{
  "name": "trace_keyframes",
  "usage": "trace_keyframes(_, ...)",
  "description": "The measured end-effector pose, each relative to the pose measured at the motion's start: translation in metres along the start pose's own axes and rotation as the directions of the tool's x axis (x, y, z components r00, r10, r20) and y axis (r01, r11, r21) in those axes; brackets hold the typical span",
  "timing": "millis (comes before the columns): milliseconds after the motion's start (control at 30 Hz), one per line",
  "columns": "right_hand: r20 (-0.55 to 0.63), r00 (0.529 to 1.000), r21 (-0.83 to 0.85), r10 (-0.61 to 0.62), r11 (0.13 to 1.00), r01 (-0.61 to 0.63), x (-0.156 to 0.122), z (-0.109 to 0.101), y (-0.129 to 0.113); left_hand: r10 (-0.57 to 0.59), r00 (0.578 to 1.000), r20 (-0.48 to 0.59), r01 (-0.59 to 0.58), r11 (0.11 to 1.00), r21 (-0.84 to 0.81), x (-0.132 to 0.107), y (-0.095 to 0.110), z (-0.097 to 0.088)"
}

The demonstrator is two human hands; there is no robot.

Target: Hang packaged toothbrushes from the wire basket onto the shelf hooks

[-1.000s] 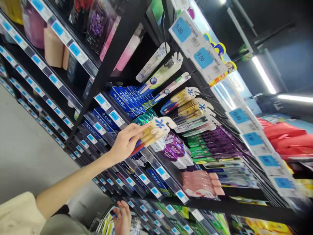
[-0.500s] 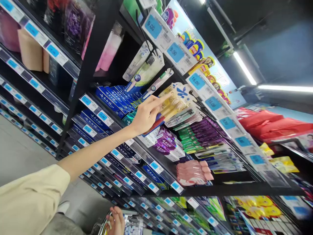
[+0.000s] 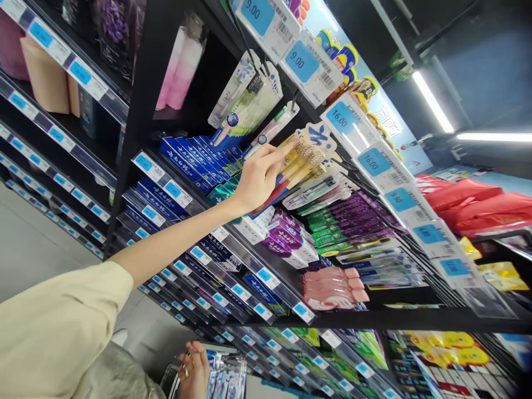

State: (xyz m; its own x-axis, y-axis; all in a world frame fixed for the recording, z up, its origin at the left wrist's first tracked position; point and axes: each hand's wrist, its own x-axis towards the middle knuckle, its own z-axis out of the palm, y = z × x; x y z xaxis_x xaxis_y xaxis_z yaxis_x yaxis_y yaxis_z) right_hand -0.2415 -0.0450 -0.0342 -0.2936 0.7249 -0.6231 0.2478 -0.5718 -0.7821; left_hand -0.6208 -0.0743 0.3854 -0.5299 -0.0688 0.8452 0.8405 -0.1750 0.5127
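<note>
My left hand [image 3: 260, 174] reaches up to the shelf and pinches the side of a gold toothbrush pack [image 3: 301, 160], index finger stretched across its front and thumb bent against it. The pack's white top with blue marks is close to the rack's hooks; whether it still hangs is hidden. More toothbrush packs [image 3: 318, 191] hang directly beside it. Low at the bottom, my right hand [image 3: 195, 366] is raised with fingers loosely curled and apart, nothing visible in them. Next to it are several clear blue-and-white packs [image 3: 228, 377] in what looks like a basket [image 3: 168, 379].
Blue toothpaste boxes [image 3: 187, 163] and purple boxes [image 3: 291, 238] line the shelf under the hanging packs. Price tags [image 3: 344, 119] run along the rail above. Pink packs [image 3: 332, 288] lie to the right, and a pink bottle [image 3: 180, 66] stands at upper left.
The view has shifted slightly closer to the shelf. My left hand keeps its place on the toothbrush pack. More of the packs beside my right hand now shows.
</note>
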Motion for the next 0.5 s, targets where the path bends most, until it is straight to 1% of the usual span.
trace_keyframes(133,-0.042,0.999,0.003,0.006,1.0,-0.005,0.005,0.001,0.005,-0.016,0.999,0.028,0.016,1.0,0.001,0.004,-0.003,0.001)
trace_keyframes(333,-0.113,0.993,-0.054,0.021,0.998,-0.027,0.011,0.002,0.011,-0.04,0.996,0.08,0.043,0.999,-0.025,0.008,0.004,0.0)
trace_keyframes(433,-0.113,0.993,-0.06,0.025,0.998,-0.032,0.011,0.004,0.008,-0.072,0.992,0.1,0.075,0.997,-0.025,0.012,0.002,0.002)
trace_keyframes(500,-0.091,0.996,-0.057,0.008,0.998,-0.013,0.009,0.005,0.004,-0.103,0.987,0.126,0.107,0.994,-0.022,0.015,-0.004,0.005)
